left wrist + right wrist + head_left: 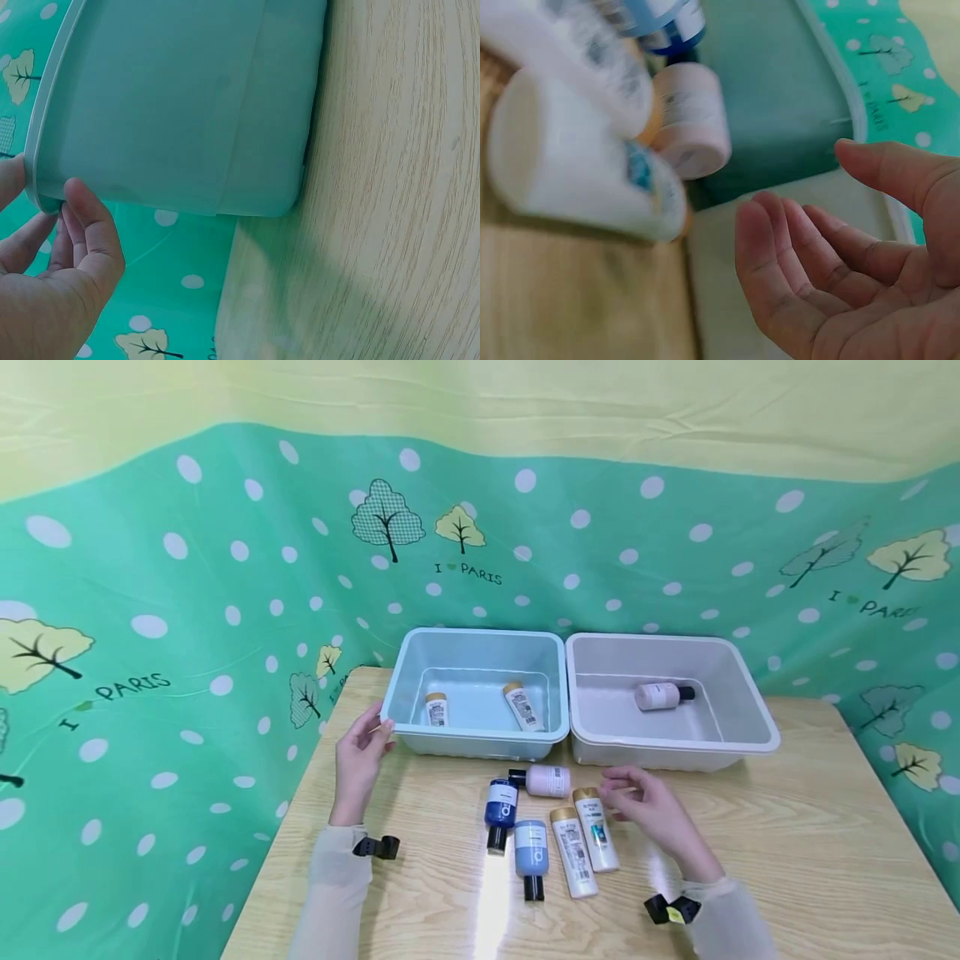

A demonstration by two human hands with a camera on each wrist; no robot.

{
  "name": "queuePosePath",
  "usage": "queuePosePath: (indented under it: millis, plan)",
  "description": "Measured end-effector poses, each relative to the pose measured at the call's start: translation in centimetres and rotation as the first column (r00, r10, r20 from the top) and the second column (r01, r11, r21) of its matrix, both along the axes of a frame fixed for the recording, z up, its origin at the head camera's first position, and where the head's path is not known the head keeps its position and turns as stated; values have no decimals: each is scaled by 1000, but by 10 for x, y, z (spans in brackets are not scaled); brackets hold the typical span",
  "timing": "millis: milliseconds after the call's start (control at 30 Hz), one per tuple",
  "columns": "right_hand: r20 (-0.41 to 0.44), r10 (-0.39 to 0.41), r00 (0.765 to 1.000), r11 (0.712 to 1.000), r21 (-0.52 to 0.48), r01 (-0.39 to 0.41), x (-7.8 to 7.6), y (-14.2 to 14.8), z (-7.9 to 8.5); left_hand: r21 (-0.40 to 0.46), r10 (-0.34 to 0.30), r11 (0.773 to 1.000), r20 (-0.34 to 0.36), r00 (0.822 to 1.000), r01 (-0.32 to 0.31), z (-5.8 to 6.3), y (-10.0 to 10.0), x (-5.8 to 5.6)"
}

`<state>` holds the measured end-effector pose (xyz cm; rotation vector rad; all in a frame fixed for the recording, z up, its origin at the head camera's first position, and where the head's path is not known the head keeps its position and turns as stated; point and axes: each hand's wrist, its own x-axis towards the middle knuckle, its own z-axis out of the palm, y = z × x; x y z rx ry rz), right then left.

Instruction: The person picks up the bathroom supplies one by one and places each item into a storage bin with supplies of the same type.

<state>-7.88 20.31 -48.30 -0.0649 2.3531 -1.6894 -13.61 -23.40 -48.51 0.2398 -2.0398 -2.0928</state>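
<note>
At the near left corner of a light blue plastic bin (480,745), my left hand (361,768) pinches the rim between thumb and fingers, as the left wrist view shows up close. My right hand (651,817) hovers just right of a white gold-capped bottle (597,842), its fingers loosely bent and nothing in them. Beside that bottle lies a second white gold-capped bottle (574,856), label side up. A pink bottle (548,781) with a black cap lies in front of the bins. Left of the white bottles lie a dark blue bottle (501,804) and a light blue bottle (531,847).
Inside the blue bin are two small gold-capped white bottles, one at left (437,712) and one at right (525,708). A pale grey bin (675,745) stands against its right side, holding a pink bottle (657,696). Behind both hangs a green dotted cloth (525,577).
</note>
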Motion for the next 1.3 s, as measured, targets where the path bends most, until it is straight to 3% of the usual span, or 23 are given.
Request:
queuePosePath:
  millis: [200, 433, 767, 1067, 1300]
  plan:
    - [37, -43, 998, 985, 167, 36, 8, 1, -22, -25, 6, 1000, 7, 1000, -6, 0, 1, 0]
    - [66, -78, 995, 974, 219, 62, 14, -5, -35, -48, 24, 999, 34, 999, -22, 1, 2, 0]
    - [23, -71, 997, 951, 302, 61, 17, -12, -37, -32, 24, 999, 18, 1000, -23, 2, 3, 2]
    - [8, -37, 999, 887, 460, 29, 15, -21, -36, -28, 20, 999, 18, 1000, -19, 1, 3, 2]
    - [11, -21, 1000, 879, 476, 13, 12, -26, -35, -14, 22, 1000, 26, 999, -22, 2, 3, 2]
